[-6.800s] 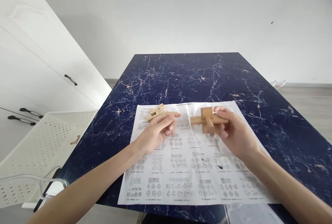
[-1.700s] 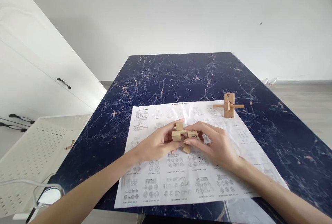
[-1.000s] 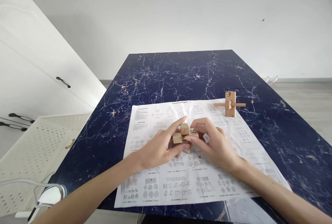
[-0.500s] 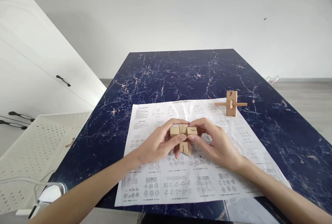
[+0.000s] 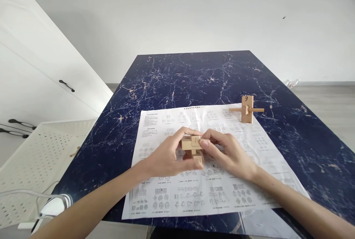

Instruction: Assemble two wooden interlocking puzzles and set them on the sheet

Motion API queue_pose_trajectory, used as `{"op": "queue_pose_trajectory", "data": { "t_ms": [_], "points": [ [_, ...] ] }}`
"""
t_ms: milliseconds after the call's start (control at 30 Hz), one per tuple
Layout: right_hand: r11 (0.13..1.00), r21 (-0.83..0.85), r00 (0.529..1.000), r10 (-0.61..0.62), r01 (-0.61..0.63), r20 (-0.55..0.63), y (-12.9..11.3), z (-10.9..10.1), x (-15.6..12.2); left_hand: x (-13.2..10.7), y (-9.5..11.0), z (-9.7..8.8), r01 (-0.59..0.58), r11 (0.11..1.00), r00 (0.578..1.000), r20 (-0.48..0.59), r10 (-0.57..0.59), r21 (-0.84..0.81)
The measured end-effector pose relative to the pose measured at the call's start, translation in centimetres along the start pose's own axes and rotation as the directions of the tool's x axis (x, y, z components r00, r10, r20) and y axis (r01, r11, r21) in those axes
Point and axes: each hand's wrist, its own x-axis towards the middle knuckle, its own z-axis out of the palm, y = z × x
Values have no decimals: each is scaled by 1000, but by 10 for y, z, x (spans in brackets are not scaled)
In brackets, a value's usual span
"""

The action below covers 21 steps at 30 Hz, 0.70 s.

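Between my hands, over the printed sheet (image 5: pixel 163 120), is a wooden interlocking puzzle (image 5: pixel 187 144) of pale blocks, one marked with a short dark stroke. My left hand (image 5: pixel 169 156) grips it from the left, forefinger along the top and thumb across the lower block. From the right, my right hand (image 5: pixel 226 152) pinches the upper block between thumb and fingers, covering that end. Some of the puzzle's underside is hidden by my fingers.
A second wooden puzzle piece assembly (image 5: pixel 247 115), crossed by a thin stick, stands at the sheet's upper right corner. Everything rests on a dark blue marbled table (image 5: pixel 177 80). At left are a white perforated basket (image 5: pixel 55 139), a cable (image 5: pixel 30 193) and a white cabinet (image 5: pixel 41 65).
My left thumb has moved down from the upper blocks to the lower block. The puzzle has tilted in my hands, and the marked block on the right is now covered by my right fingers.
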Motion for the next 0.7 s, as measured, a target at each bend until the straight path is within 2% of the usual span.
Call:
{"op": "queue_pose_trajectory", "data": {
  "t_ms": [100, 300, 500, 700],
  "points": [
    [1000, -7, 1000, 16, -16, -26, 0, -1, 1, 0, 3, 1, 44, 999, 999, 12, -44, 0],
    [1000, -8, 998, -3, 3, -56, 1, -1, 0, 2, 6, -1, 80, 996, 995, -51, -82, -50],
    [976, -205, 992, -96, 77, -85, 8, -1, -3, 4, 3, -4, 16, 1000, 998, -58, -18, -22],
    [971, -221, 993, -102, 86, -62, 8, -2, -3, 5, 0, -5, -25, 999, 998, -58, 27, 34]
  ]
}}
